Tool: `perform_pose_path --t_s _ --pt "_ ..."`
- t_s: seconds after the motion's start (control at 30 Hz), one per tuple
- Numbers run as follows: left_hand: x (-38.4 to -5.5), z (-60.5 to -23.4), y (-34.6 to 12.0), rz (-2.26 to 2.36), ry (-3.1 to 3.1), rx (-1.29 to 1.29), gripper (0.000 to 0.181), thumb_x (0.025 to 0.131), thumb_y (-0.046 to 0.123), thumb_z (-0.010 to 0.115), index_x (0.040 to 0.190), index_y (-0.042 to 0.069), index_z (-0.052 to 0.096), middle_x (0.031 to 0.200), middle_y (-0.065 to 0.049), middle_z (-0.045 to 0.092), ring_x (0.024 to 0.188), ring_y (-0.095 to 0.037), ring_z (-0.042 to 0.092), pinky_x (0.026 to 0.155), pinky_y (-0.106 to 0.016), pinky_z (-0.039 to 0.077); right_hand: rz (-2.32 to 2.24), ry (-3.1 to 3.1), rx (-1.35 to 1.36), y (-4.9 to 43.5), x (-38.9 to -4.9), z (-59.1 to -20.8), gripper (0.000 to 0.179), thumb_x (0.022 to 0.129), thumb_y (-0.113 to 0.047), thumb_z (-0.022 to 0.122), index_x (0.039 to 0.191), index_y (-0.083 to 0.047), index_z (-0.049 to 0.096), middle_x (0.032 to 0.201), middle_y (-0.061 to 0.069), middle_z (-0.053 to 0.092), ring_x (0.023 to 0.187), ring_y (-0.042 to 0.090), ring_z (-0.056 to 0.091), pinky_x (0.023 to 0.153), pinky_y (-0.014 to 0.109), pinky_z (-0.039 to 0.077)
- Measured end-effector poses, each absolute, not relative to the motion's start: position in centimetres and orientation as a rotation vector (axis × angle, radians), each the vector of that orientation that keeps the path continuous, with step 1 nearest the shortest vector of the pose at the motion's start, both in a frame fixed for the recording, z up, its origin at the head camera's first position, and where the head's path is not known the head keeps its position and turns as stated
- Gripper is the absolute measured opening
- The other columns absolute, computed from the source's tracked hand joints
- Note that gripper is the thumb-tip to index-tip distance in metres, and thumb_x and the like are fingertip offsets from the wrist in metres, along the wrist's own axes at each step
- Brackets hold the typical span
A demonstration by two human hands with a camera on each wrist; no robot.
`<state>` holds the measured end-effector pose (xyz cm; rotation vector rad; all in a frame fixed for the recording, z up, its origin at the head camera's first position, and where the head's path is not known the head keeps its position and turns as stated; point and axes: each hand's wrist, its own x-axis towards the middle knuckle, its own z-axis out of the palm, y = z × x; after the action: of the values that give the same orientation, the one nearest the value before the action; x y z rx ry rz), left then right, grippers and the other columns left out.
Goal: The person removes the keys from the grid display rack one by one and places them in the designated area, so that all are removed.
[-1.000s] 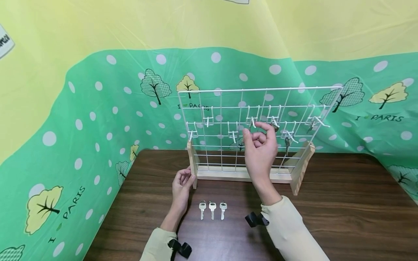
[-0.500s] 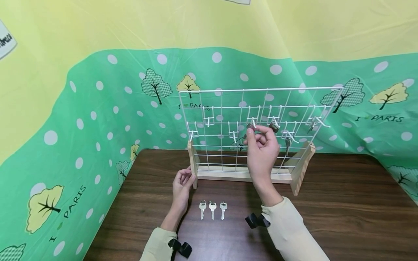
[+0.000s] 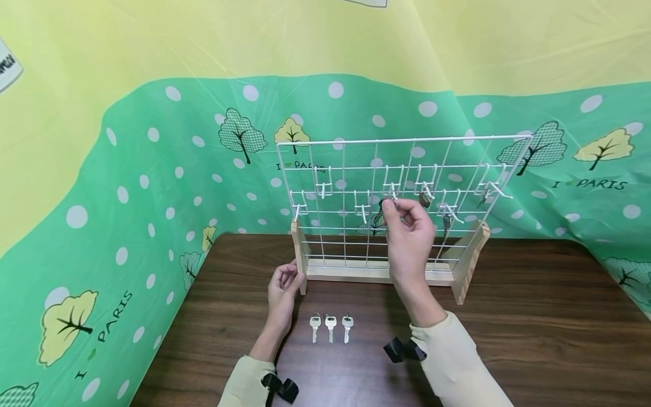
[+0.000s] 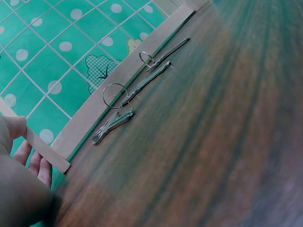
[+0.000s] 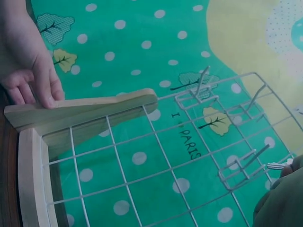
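Note:
My right hand (image 3: 411, 240) pinches a key (image 3: 380, 211) between thumb and fingers, just below a white hook (image 3: 391, 191) near the middle of the wire rack (image 3: 351, 228). In the right wrist view that key (image 5: 278, 165) shows only in part at the right edge. With thumb on one side and fingers on the other, my left hand (image 3: 281, 294) holds the rack's left wooden side piece (image 3: 300, 254). Three keys lie in a row on the table: a left key (image 3: 315, 328), a middle key (image 3: 331, 328) and a right key (image 3: 347, 328).
More keys hang at the rack's right, among them an upper key (image 3: 425, 199) and a lower key (image 3: 447, 225). Bare hooks, such as the lower left hook (image 3: 363, 212), project toward me. A patterned green and yellow cloth (image 3: 152, 169) stands behind the dark wooden table (image 3: 534, 339).
My right hand has drawn down slightly from the middle hook, and the key in its fingers now shows below that hook. My left hand stays on the side piece.

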<state>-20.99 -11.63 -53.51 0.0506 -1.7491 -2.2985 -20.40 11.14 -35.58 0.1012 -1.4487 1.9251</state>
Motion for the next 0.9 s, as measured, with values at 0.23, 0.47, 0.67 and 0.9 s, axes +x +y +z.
perform_pose_path --t_s 0.23,0.47,0.67,0.9 --pt "-20.9 -53.6 -11.7 -2.300 -1.754 0.051 0.031 0.100 -0.011 0.070 0.123 -0.021 0.052 0.146 -0.026 0.066 0.128 -0.012 0.066 0.117 -0.022 0.049 1.975 -1.411 0.154 11.3 -19.7 -35.3 0.010 0.103 0.000 0.073 0.096 -0.006 0.076 0.085 0.000 0.060 0.046 0.003 0.042 0.044 0.016 0.035" --pt "-20.9 -53.5 -11.7 -2.305 -1.749 0.043 0.030 0.100 -0.012 0.069 0.123 -0.021 0.052 0.147 -0.028 0.065 0.128 -0.011 0.066 0.117 -0.023 0.049 2.008 -1.351 0.179 11.3 -19.0 -35.1 0.010 0.101 0.003 0.073 0.093 -0.003 0.076 0.084 0.001 0.060 0.044 0.004 0.043 0.043 0.016 0.037" --pt "-20.9 -53.5 -11.7 -2.295 -1.761 0.054 0.026 0.101 -0.010 0.070 0.120 -0.018 0.055 0.147 -0.027 0.066 0.130 -0.013 0.065 0.118 -0.023 0.048 1.986 -1.360 0.203 11.5 -18.4 -35.0 0.007 0.101 0.003 0.074 0.095 0.002 0.076 0.084 0.002 0.061 0.043 0.008 0.043 0.042 0.018 0.037" --pt "-21.0 -53.6 -11.7 -2.298 -1.758 0.055 0.028 0.101 -0.010 0.070 0.122 -0.019 0.054 0.147 -0.027 0.065 0.126 -0.011 0.066 0.116 -0.023 0.049 1.992 -1.382 0.201 11.8 -17.7 -35.2 0.006 0.101 0.003 0.074 0.096 0.002 0.078 0.082 0.002 0.063 0.042 0.008 0.045 0.042 0.017 0.038"
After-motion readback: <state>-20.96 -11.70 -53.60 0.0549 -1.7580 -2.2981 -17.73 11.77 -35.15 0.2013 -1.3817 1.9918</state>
